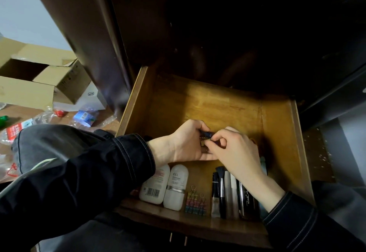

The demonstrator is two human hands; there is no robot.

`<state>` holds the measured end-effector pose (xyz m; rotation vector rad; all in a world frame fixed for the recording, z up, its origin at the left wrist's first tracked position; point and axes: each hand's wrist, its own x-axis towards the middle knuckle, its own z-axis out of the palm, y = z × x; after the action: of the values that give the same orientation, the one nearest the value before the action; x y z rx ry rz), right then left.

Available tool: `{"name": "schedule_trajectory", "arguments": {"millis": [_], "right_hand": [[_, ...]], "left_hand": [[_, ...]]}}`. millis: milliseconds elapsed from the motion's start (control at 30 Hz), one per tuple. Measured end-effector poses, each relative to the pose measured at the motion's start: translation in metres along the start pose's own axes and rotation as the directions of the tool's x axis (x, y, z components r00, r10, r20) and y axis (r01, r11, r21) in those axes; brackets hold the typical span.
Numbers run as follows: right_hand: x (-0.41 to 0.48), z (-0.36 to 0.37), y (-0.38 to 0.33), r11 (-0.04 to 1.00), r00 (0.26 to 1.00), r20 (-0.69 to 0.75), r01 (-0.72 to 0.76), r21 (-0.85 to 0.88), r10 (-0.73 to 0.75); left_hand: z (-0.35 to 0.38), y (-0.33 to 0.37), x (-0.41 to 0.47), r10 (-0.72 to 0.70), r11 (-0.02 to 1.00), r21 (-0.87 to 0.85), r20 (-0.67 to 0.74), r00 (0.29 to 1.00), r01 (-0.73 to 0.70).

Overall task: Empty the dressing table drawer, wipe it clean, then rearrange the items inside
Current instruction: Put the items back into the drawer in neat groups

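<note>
An open cardboard box [39, 77] sat at the far left, its flaps raised, against a pale wall [23, 10]. A white box [89, 99] stood just beside it to the right. Nearer, on a brown wooden surface [19, 111], lay crumpled clear plastic wrapping [44, 117], a red cap [59, 112], a green cap [3, 120], a blue packet [85, 116] and a red-labelled bottle [14, 132].

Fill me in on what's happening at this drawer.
A person's left hand and right hand together pinch a small dark item over the open wooden drawer. Along its front edge, two white roll-on bottles, coloured binder clips and makeup brushes lie in a row. What the item is cannot be told.
</note>
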<state>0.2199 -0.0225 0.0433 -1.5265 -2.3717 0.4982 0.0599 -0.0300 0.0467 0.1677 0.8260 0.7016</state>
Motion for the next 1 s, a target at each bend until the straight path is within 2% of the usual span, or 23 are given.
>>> {"name": "schedule_trajectory", "arguments": {"millis": [167, 400, 500, 733, 867, 1000], "right_hand": [[0.001, 0.003, -0.002, 0.997, 0.998, 0.010, -0.057, 0.054, 0.056], [0.003, 0.002, -0.001, 0.942, 0.979, 0.065, -0.203, 0.266, 0.192], [0.005, 0.002, 0.000, 0.881, 0.968, 0.117, -0.250, 0.401, 0.221], [0.006, -0.009, -0.007, 0.779, 0.963, 0.239, -0.246, 0.576, 0.128], [0.004, -0.014, -0.011, 0.764, 0.979, 0.193, -0.178, 0.620, 0.072], [0.007, -0.016, -0.007, 0.751, 0.985, 0.071, -0.164, 0.639, 0.155]], "left_hand": [[0.003, -0.001, -0.002, 0.011, 1.000, 0.011, -0.006, 1.000, -0.011], [0.005, 0.000, -0.004, 0.056, 0.997, 0.046, 0.001, 0.998, -0.056], [0.001, 0.002, -0.003, 0.086, 0.996, 0.013, -0.029, 0.996, -0.086], [-0.005, 0.003, 0.000, 0.111, 0.994, 0.004, -0.131, 0.985, -0.111], [-0.010, 0.003, 0.003, 0.107, 0.994, -0.011, -0.215, 0.971, -0.112], [-0.011, 0.002, 0.003, 0.062, 0.998, 0.030, -0.239, 0.969, -0.056]]}}
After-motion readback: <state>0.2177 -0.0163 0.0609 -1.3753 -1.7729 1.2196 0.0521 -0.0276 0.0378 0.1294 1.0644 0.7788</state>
